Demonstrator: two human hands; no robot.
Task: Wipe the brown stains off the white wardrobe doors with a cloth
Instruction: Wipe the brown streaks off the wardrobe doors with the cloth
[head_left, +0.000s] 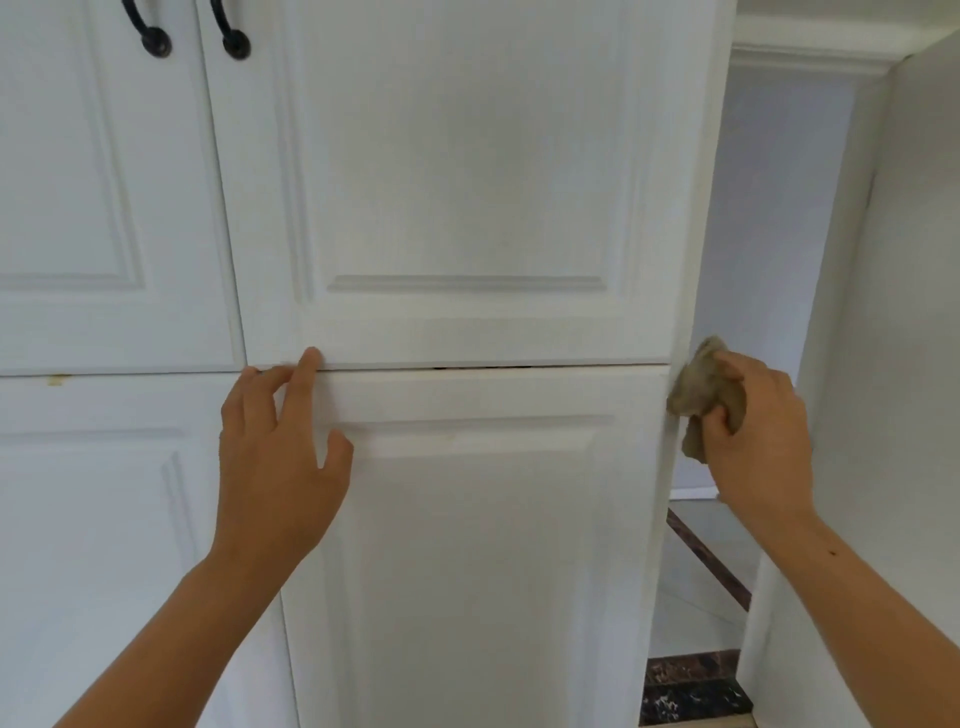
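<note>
White wardrobe doors (467, 208) fill the space before my hands. My left hand (280, 457) lies spread on the lower door (478, 545); my right hand (758, 431) pinches the bunched brown cloth (696, 384) against that door's right edge.

Both forearms are bare, no sleeves or jewellery; a small dark mole marks the right forearm (833, 552).
</note>
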